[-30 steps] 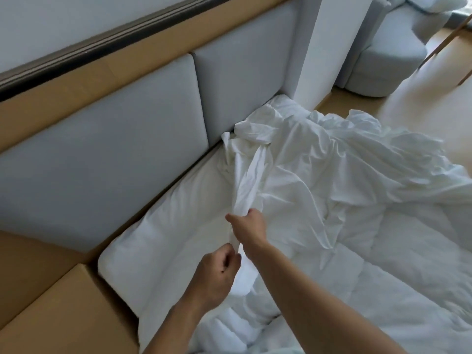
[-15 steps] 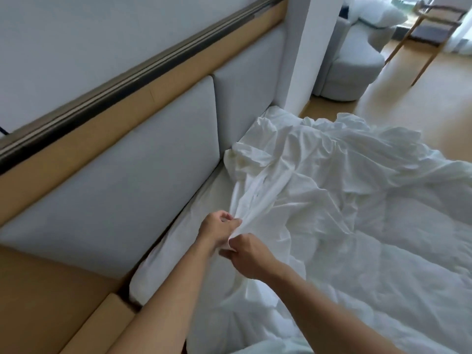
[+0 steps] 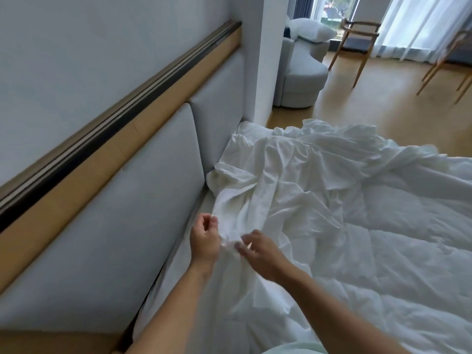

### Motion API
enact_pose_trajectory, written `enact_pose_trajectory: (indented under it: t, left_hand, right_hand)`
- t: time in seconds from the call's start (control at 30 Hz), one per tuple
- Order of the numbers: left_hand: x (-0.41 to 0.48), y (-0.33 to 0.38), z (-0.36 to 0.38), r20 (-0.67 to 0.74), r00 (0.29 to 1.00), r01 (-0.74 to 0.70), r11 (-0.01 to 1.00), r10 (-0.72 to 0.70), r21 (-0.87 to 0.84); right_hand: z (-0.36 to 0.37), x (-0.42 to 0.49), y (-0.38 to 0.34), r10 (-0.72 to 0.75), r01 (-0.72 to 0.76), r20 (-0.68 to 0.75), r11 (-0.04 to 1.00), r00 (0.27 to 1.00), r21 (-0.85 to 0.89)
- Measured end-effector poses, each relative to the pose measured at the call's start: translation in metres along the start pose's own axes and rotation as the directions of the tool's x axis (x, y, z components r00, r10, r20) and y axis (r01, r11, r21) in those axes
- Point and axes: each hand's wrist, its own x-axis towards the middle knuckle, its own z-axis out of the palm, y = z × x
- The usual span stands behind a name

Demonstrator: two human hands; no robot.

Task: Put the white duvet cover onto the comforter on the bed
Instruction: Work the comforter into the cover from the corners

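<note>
Along the left runs the padded headboard (image 3: pixel 132 200), and the bed (image 3: pixel 173 290) shows only as a narrow white strip at its head edge. Just beside that strip the left hand (image 3: pixel 204 242) has its fingers curled round a bunched fold of the white duvet cover (image 3: pixel 293 175). The right hand (image 3: pixel 259 252), close to it and somewhat blurred, pinches the same bunch between thumb and fingertips, so both hands hold cloth. The cover lies crumpled in a heap along the head edge of the bed toward its far corner, on top of the comforter (image 3: pixel 398 264). The comforter's quilted surface lies bare over the right part of the bed, and none of it looks to be inside the cover yet. Judged by its thin, sharp creases, the cover is light, limp and fairly smooth. It will hold no shape of its own, will drag the rest of the heap when one part is lifted, and may slide through a loose pinch. The sensible hold is on a hem or corner, gathered with whole fingers rather than tips, working along the edge to find the opening. The comforter looks puffy, soft but heavier, so its corners want a full fist through the cloth. Beyond the far corner stands a grey armchair (image 3: pixel 301 72).
</note>
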Motion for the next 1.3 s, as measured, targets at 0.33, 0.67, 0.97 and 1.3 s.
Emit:
enact_pose_trajectory:
  t: [0.33,0.67,0.97,1.3]
  left_hand:
    - [-0.086,0.024,-0.026,0.802,0.592,0.268,0.958,-0.082,-0.099]
    - [0.015,0.015,-0.003,0.354,0.786,0.509,0.855,-0.508,0.096]
    - [0.026,-0.019,0.013,0.220,0.870,0.384,0.886,-0.441,0.258]
    - [-0.058,-0.018,0.013,0.360,0.912,-0.319,0.890,0.195,0.327]
  right_hand:
    - [0.004,0.077,-0.020,0.510,-0.480,-0.099,0.847,0.854,0.228]
    - [0.015,0.042,-0.021,0.074,-0.084,-0.061,0.980,0.995,-0.178]
    - [-0.019,0.017,-0.017,-0.093,0.090,0.328,0.996,0.940,0.024]
    - [-0.003,0.096,-0.040,0.385,-0.215,0.207,0.802,0.900,-0.557]
